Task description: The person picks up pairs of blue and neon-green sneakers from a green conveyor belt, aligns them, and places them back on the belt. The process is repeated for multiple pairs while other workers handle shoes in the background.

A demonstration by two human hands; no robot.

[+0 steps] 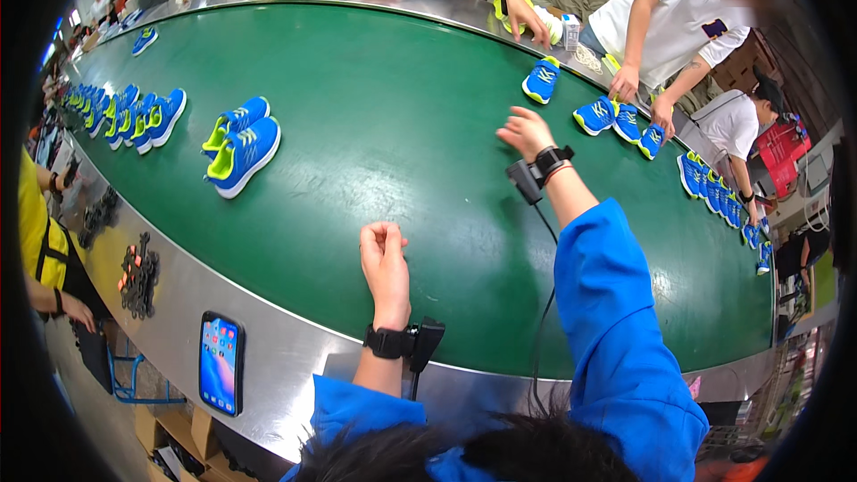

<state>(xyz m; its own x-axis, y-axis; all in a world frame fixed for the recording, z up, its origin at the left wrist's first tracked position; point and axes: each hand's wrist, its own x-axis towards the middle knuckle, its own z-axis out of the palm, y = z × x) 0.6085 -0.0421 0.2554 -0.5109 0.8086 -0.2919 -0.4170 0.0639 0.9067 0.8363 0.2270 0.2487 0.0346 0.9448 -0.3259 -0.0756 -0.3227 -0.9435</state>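
Note:
My left hand (384,254) hovers over the near part of the green conveyor belt (384,143), its fingers curled in and nothing showing in them. Farther out, my right hand (527,132) reaches over the belt with its fingers loosely apart and no object in it. The nearest shoe to it is a single blue sneaker (541,80) with a lime lining, just beyond the fingertips and not touched. To the left of both hands, a pair of blue sneakers (244,156) with white soles rests on the belt.
A row of blue sneakers (134,116) lines the belt's far left. Across the belt, co-workers handle more blue sneakers (625,120) on the right; another person's hand (527,18) hangs near the far edge. A phone (220,363) and black parts (138,277) lie on the near metal ledge.

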